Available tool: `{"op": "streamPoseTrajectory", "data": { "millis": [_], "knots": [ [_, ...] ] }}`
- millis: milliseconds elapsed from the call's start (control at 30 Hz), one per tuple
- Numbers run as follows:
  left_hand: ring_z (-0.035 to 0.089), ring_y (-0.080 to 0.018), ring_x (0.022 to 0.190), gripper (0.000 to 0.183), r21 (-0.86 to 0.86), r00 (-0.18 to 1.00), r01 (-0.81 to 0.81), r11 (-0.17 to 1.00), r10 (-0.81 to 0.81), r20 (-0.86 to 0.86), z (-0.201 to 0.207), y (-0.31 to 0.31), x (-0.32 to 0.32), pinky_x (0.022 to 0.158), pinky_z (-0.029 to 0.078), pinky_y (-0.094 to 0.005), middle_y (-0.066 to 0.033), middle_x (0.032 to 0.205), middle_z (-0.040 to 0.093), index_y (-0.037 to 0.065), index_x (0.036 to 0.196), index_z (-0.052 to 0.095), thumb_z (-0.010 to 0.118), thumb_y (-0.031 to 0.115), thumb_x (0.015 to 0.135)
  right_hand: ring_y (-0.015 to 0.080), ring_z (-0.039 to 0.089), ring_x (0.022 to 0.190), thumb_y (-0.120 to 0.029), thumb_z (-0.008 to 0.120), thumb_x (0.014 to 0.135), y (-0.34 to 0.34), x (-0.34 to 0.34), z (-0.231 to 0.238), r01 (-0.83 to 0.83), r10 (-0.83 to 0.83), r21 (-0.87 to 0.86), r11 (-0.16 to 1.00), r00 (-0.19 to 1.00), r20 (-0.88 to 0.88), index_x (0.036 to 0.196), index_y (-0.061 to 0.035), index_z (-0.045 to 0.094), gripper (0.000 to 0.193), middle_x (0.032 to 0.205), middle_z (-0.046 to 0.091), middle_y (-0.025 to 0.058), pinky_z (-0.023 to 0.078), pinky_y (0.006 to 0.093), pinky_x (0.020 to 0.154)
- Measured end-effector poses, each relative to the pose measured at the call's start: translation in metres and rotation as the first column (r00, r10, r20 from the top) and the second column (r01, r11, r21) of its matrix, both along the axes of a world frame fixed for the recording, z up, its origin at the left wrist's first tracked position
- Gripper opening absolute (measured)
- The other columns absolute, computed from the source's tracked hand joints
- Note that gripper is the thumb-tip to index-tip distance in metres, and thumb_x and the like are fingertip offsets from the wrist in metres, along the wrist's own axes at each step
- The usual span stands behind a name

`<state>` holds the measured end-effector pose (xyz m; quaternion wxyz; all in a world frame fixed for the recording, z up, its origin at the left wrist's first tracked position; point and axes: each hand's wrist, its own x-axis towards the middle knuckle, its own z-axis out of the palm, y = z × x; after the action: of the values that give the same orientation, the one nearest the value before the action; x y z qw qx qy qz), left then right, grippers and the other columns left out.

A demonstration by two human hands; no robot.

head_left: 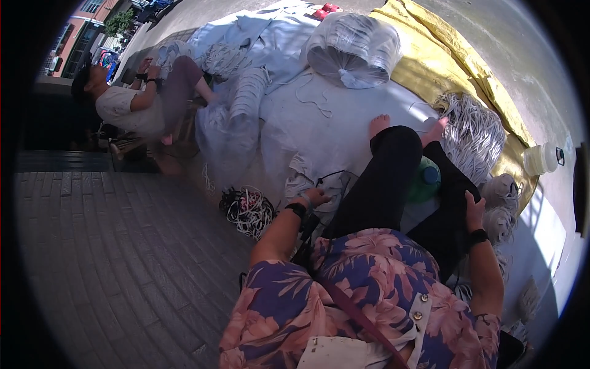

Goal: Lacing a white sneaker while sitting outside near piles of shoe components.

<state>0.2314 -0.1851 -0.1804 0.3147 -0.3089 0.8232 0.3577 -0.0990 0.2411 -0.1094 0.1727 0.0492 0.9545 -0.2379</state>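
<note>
My left hand [316, 197] is beside my bent left leg, over a bunch of pale flat strips [299, 184]. Its fingers are curled together, and whatever they hold is too small to make out. A thin black cord [332, 175] runs just above that hand. My right hand [474, 211] lies on the black trousers [439, 221] at my right leg, fingers stretched and holding nothing. Between my legs stands a green plastic jug [425, 184] with a blue cap, partly hidden by the trousers.
A tangle of black and white cords [248, 211] lies left of my arm. Around me are a big bundle of white cords [473, 135], wrapped white rolls [351, 52], clear plastic bags [227, 132] and a yellow sheet [439, 52]. Another person [138, 104] sits at the far left.
</note>
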Motion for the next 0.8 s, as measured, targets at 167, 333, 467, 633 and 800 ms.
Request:
{"op": "streamPoseTrajectory", "data": {
  "millis": [167, 333, 467, 633, 800],
  "knots": [
    [0.061, -0.0197, 0.062, 0.047, 0.149, 0.978, -0.207, 0.967, 0.203, 0.042, -0.012, 0.023, 0.028, 0.060, 0.049, -0.0329, -0.0110, 0.079, 0.063, 0.002, 0.092, 0.061, 0.058, 0.047, 0.078, 0.0393, 0.035, 0.123, -0.053, 0.056, 0.074, 0.027, -0.003, -0.002, 0.020, -0.020, -0.051, 0.998, 1.000, -0.009, 0.129, 0.0126, 0.028, 0.090, 0.130, 0.037, 0.0321, 0.027, 0.0371, 0.102],
    [0.062, -0.0291, 0.078, 0.053, 0.201, 0.951, -0.299, 0.933, 0.308, -0.014, -0.017, 0.022, 0.044, 0.066, 0.049, -0.0375, -0.0173, 0.090, 0.063, 0.002, 0.101, 0.061, 0.061, 0.048, 0.074, 0.0390, 0.033, 0.125, -0.048, 0.056, 0.076, 0.031, 0.003, -0.024, 0.000, 0.000, 0.045, 0.999, 1.000, 0.004, 0.130, 0.0136, 0.026, 0.087, 0.132, 0.033, 0.0319, 0.025, 0.0364, 0.104],
    [0.062, -0.0239, 0.070, 0.047, 0.197, 0.952, -0.303, 0.932, 0.307, 0.010, -0.003, 0.015, 0.018, 0.059, 0.048, -0.0351, -0.0127, 0.079, 0.063, 0.002, 0.093, 0.062, 0.062, 0.045, 0.075, 0.0392, 0.033, 0.125, -0.048, 0.057, 0.075, 0.039, 0.007, -0.010, 0.069, -0.069, -0.004, 0.998, 0.997, 0.016, 0.129, 0.0140, 0.027, 0.088, 0.132, 0.033, 0.0323, 0.026, 0.0364, 0.103],
    [0.062, -0.0245, 0.072, 0.052, -0.043, 0.998, -0.030, 0.999, 0.028, -0.048, -0.024, 0.004, 0.029, 0.069, 0.047, -0.0352, -0.0140, 0.081, 0.064, 0.004, 0.088, 0.064, 0.058, 0.053, 0.074, 0.0394, 0.036, 0.122, -0.045, 0.059, 0.071, 0.010, 0.017, 0.013, 0.072, -0.072, -0.025, 0.997, 0.997, -0.003, 0.132, 0.0102, 0.024, 0.089, 0.129, 0.036, 0.0326, 0.029, 0.0386, 0.101],
    [0.061, -0.0170, 0.063, 0.049, 0.022, 0.997, -0.055, 0.998, 0.054, 0.053, -0.043, -0.005, 0.051, 0.060, 0.049, -0.0325, -0.0080, 0.074, 0.063, 0.005, 0.093, 0.064, 0.061, 0.051, 0.075, 0.0370, 0.039, 0.115, -0.032, 0.064, 0.070, -0.007, 0.018, 0.040, -0.112, 0.115, 0.029, 0.993, 0.979, -0.168, 0.122, 0.0018, 0.041, 0.067, 0.116, 0.048, 0.0222, 0.032, 0.0409, 0.097]
  ]
}}
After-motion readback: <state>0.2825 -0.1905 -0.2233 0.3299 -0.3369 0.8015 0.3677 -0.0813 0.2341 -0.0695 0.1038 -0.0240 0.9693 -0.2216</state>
